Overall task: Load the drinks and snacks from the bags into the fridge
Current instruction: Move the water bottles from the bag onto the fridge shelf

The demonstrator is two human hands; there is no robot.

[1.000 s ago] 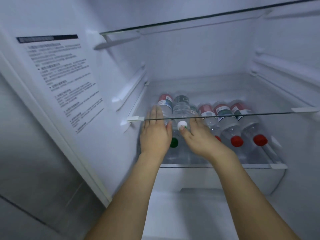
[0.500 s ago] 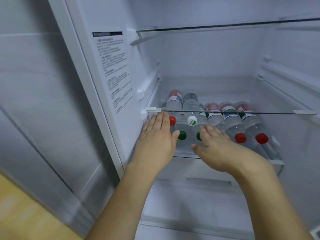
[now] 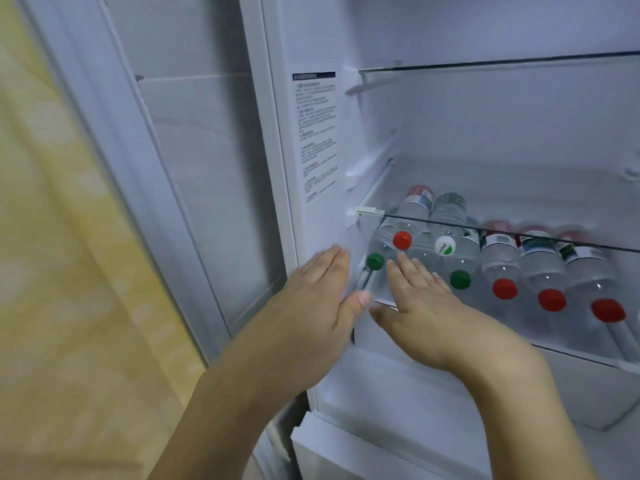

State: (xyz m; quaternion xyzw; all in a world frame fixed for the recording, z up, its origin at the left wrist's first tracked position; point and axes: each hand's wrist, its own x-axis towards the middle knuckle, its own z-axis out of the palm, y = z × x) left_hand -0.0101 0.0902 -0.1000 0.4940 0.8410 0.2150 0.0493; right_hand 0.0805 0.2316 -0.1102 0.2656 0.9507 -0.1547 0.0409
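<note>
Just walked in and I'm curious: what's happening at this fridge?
A person is stocking the fridge with drinks. Water bottles lie on their sides on a low shelf, caps facing out, some stacked. The left hand and right hand are open and empty at the shelf's front, holding nothing.

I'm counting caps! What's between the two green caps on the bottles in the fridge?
In the head view, the right hand's fingers reach up between the left green cap and the right green cap. Clear bottle plastic shows behind them. No other cap sits there.
</note>
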